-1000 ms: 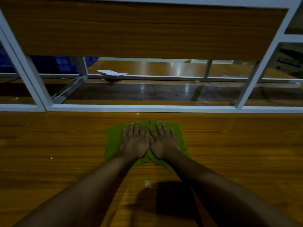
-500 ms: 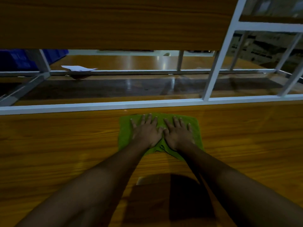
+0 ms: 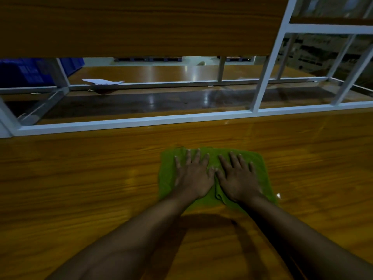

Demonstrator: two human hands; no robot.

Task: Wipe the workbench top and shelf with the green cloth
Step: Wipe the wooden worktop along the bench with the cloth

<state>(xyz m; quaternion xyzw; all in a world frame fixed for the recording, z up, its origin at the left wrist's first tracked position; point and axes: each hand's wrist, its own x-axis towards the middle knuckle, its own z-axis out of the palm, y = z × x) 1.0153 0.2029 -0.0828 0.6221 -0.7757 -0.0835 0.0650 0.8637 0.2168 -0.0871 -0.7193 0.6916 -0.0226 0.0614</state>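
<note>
The green cloth lies spread flat on the wooden workbench top, right of centre and a little short of the white rail. My left hand and my right hand press down on it side by side, palms flat, fingers spread, thumbs nearly touching. Neither hand grips the cloth. A small fold of cloth bunches between my wrists. The wooden shelf board hangs above the back of the bench, held by the white metal frame.
Behind the white rail a lower glossy surface runs left to right. A white sheet of paper rests on the far rail at the left. Blue crates stand at the far left. White uprights stand at the right.
Both hands have slid the cloth to the right along the benchtop and slightly back from the white rail. The view has shifted right with them.
</note>
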